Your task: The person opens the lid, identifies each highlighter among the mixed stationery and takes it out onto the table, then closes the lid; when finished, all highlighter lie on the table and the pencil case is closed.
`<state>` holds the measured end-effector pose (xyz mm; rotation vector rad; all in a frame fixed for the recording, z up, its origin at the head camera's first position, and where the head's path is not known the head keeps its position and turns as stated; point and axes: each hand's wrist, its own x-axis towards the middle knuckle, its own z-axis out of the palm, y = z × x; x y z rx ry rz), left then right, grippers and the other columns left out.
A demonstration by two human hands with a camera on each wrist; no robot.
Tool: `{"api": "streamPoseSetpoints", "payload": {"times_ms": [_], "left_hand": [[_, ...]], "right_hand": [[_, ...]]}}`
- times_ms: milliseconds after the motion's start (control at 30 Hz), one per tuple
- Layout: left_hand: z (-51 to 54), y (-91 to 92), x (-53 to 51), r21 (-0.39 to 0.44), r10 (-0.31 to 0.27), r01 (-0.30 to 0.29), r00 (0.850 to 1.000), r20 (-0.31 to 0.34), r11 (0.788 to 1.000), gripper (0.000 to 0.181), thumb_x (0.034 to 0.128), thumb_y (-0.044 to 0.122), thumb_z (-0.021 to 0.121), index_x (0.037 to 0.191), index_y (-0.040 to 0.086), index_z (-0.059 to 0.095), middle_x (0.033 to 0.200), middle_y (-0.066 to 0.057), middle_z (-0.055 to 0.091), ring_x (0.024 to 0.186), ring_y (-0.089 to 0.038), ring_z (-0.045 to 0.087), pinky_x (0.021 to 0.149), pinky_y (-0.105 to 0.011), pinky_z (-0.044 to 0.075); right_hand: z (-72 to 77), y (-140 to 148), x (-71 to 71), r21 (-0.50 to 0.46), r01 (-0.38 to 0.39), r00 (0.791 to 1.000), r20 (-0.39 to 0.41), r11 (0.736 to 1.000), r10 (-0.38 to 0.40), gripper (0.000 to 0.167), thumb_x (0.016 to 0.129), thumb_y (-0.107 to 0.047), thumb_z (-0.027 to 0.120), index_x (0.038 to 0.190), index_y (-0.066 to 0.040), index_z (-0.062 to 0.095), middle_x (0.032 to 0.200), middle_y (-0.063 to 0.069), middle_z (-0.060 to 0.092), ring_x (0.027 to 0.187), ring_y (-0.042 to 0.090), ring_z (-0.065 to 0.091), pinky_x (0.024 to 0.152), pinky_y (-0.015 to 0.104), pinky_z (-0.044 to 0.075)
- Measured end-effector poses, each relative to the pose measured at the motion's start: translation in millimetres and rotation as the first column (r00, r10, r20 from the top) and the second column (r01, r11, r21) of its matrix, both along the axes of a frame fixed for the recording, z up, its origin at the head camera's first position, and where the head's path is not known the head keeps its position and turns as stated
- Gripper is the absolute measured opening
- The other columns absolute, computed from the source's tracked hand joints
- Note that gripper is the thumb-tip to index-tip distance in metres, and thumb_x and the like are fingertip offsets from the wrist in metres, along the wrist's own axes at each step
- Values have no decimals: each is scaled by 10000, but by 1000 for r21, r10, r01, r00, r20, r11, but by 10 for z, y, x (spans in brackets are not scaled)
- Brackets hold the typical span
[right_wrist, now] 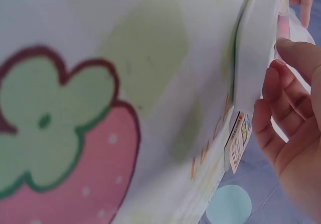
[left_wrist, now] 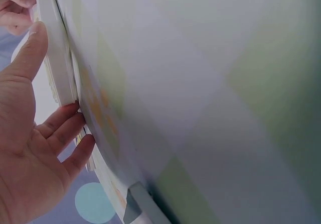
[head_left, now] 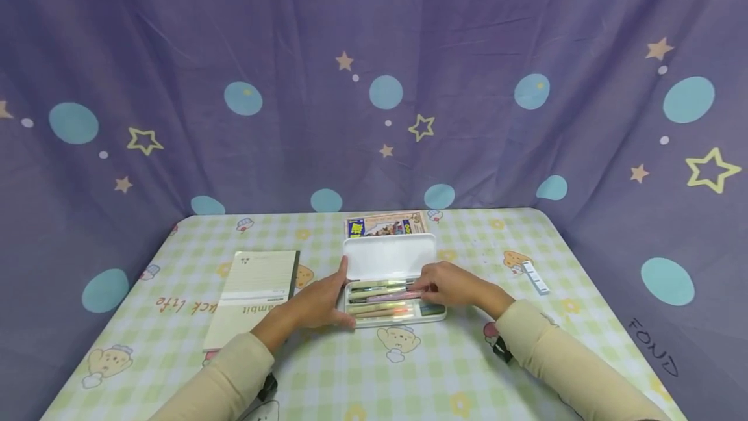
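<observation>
A white pencil case (head_left: pixel 390 257) lies with its lid raised on the checked tablecloth, holding several pens and a dark item (head_left: pixel 432 310) at its right end. My left hand (head_left: pixel 317 301) rests against the case's left end, thumb at the front corner and fingers toward the hinge; in the left wrist view that hand (left_wrist: pixel 30 133) has its fingers loosely extended along the case's side (left_wrist: pixel 59 58). At the right end of the case, my right hand (head_left: pixel 452 284) pinches a pink pen (head_left: pixel 391 297). The right wrist view shows this hand (right_wrist: pixel 296 103) with thumb and fingertips on the pink pen (right_wrist: pixel 283 27).
Left of the case lies a cream notebook (head_left: pixel 251 297) with a dark spine. A printed box (head_left: pixel 386 224) sits behind the raised lid. To the right is a small white and blue item (head_left: pixel 535 277). A purple curtain (head_left: pixel 374 31) hangs behind the table.
</observation>
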<state>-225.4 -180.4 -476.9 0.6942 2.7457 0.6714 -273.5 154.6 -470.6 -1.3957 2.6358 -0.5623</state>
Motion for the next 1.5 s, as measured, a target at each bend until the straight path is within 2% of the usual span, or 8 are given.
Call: {"api": "streamPoseSetpoints", "payload": {"times_ms": [167, 367, 600, 900, 1300, 1500], "left_hand": [[-12, 1, 2, 0, 0, 0, 1000, -5, 1000, 1397, 738, 581, 839, 1620, 10, -82, 1485, -133, 547, 1361, -332, 544, 1163, -468, 417], [-1, -3, 14, 2, 8, -8, 1000, 2, 1000, 1388, 741, 573, 841, 1624, 19, -76, 1480, -134, 551, 1354, -332, 549, 1152, -477, 425], [-19, -6, 11, 0, 1, -1, 1000, -2, 1000, 1391, 742, 579, 839, 1624, 23, -81, 1476, -126, 554, 1343, -329, 559, 1145, -475, 432], [-9, -5, 17, 8, 2, -2, 1000, 0, 1000, 1389, 741, 565, 848, 1622, 10, -73, 1476, -133, 553, 1348, -333, 555, 1152, -478, 426], [-18, -17, 10, 0, 3, -3, 1000, -8, 1000, 1386, 744, 578, 839, 1624, 19, -75, 1456, -107, 566, 1356, -317, 548, 1164, -465, 418], [-3, -16, 14, 10, -1, 1, 1000, -7, 1000, 1391, 739, 575, 842, 1623, 19, -78, 1458, -104, 566, 1351, -322, 552, 1166, -464, 417]], "right_hand": [[31, 54, 2, -29, 25, 999, 24, 999, -24, 237, 944, -150, 726, 1170, -184, 789, 852, -104, 638, 692, -9, 503, 647, 166, 455], [56, 159, -27, -52, 43, 999, 6, 998, -43, 229, 943, -164, 733, 1164, -184, 790, 863, -99, 650, 720, -4, 532, 679, 182, 482], [45, 336, -46, -111, 60, 998, 6, 992, -60, 207, 967, -133, 696, 1149, -157, 792, 899, -73, 668, 718, -42, 529, 640, 184, 501], [69, 558, -66, -117, 105, 994, 14, 988, -104, 192, 966, -170, 708, 1139, -176, 794, 895, -81, 671, 716, -35, 536, 642, 199, 504], [55, 970, -77, -149, 188, 981, -11, 971, -192, 200, 946, -140, 726, 1114, -223, 797, 903, -88, 688, 732, -16, 526, 637, 217, 480], [-6, 1167, -68, -139, 247, 968, -7, 959, -250, 216, 927, -110, 744, 1118, -196, 798, 900, -80, 690, 685, -28, 481, 596, 203, 447]]}}
